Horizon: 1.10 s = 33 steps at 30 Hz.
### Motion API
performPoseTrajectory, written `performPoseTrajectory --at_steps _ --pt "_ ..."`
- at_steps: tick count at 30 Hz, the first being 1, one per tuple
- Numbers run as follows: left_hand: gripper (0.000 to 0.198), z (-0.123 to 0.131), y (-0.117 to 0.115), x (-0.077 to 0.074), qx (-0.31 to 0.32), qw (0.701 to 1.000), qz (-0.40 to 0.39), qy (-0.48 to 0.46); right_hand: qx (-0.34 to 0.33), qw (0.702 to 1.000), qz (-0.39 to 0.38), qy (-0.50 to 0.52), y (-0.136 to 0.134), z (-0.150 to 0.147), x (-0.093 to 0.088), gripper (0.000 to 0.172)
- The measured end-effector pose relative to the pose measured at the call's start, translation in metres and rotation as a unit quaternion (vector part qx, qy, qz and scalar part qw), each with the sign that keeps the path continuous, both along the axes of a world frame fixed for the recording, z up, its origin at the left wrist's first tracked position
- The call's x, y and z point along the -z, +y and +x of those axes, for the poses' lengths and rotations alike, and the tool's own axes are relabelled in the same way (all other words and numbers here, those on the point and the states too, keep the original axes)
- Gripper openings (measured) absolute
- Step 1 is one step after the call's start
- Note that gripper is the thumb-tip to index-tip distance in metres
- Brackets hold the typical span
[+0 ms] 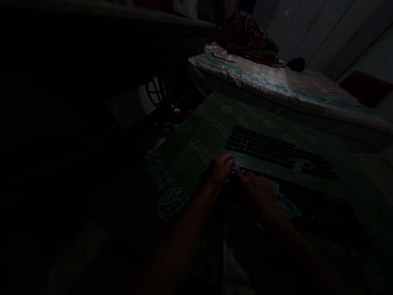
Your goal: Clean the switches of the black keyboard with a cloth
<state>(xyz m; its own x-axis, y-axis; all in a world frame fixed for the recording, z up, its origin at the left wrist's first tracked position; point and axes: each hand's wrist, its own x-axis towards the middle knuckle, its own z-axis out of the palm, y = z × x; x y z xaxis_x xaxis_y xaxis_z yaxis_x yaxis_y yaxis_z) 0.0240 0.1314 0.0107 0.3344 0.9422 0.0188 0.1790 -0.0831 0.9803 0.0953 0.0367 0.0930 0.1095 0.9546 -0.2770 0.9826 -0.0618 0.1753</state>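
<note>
The picture is very dark. A black keyboard base (325,200) lies along the near side of a green printed board (196,172). My left hand (221,167) grips its left end, thumb and fingers closed around the edge. Close beside it, my right hand (258,189) is bent over the same end, with a light blue cloth (287,205) bunched under it and trailing to the right. Its fingertips are hard to make out. Beyond the base, black keycaps (270,145) lie on the board in keyboard-like rows, with the board's print showing through gaps.
Behind the board stands a bed or padded platform (264,78) with a patterned cover and a heap of coloured cloth (248,39). A dark table (123,28) is at upper left, with a spoked wheel (155,92) beneath. Pale panelled wall (322,32) closes the back right.
</note>
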Motion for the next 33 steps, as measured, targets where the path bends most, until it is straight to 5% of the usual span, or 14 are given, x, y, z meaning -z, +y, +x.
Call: performPoseTrajectory --at_steps 15,33 --pt "0.026 -0.003 -0.002 -0.004 0.001 1.0 0.009 0.01 0.081 0.996 0.015 0.038 -0.033 0.024 0.002 0.023" --pt "0.027 -0.005 -0.002 -0.003 0.018 0.998 0.039 0.044 0.053 0.997 0.051 0.023 -0.004 0.018 0.012 0.021"
